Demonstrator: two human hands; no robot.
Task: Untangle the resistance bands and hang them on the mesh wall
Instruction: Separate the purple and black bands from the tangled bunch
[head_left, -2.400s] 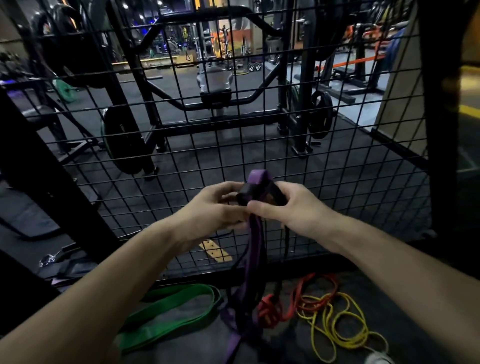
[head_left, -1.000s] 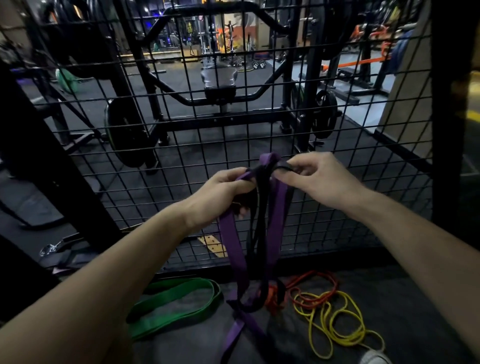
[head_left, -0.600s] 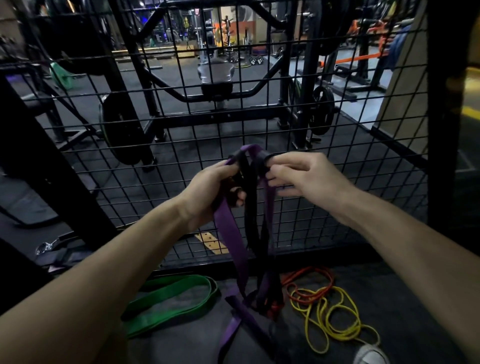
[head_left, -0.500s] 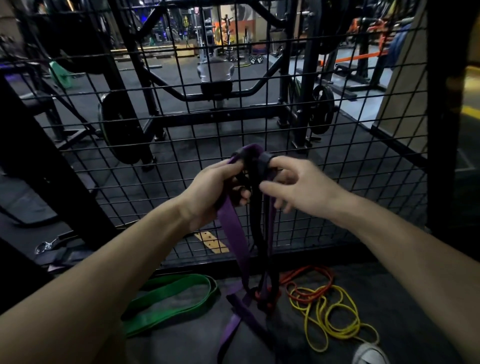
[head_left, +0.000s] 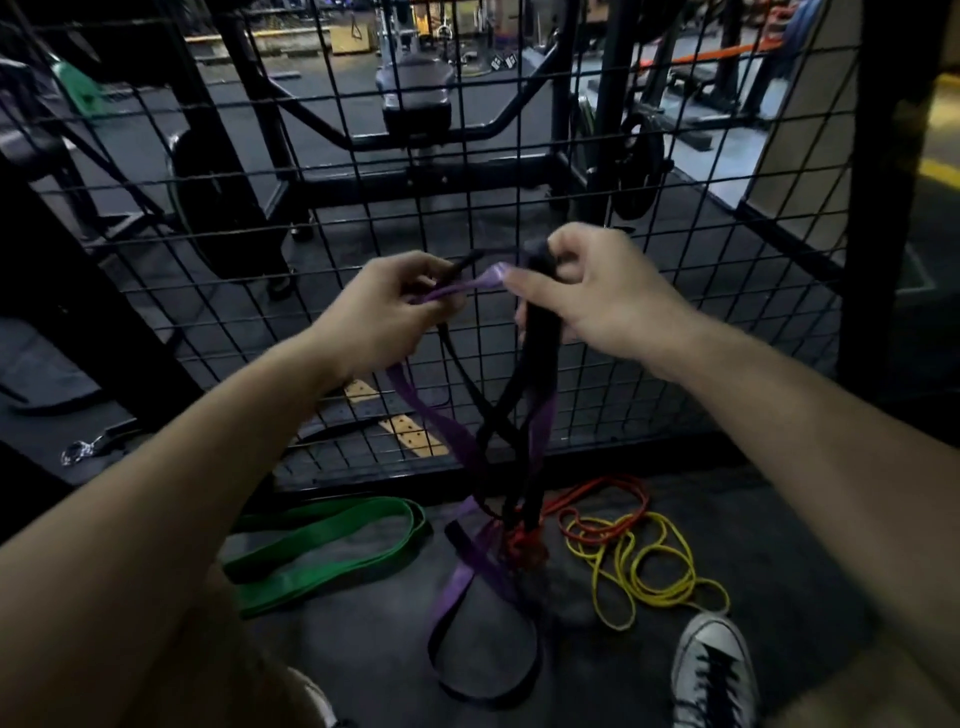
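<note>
Left hand (head_left: 384, 306) grip: I pinch the purple band (head_left: 457, 436) | right hand (head_left: 597, 296) grip: clamps the black band (head_left: 537, 338) | risk: pulling apart tightens the floor knot (head_left: 522, 545), dragging the red band (head_left: 597, 499).

You have a purple band (head_left: 447, 431) and a black band (head_left: 540, 343) tangled together, the purple one catching pale lilac at its top fold. On the dark grey floor (head_left: 363, 639) lies a bright green band (head_left: 322, 545), a thin yellow band (head_left: 644, 571) in loose loops, and an orange-red band (head_left: 602, 493) knotting to deeper red near the purple one. The mesh wall (head_left: 649, 405) is a black square grid. Your shoe (head_left: 711, 670) is pale grey with black laces. An orange strip (head_left: 410, 436) with dark dots lies behind the mesh.
</note>
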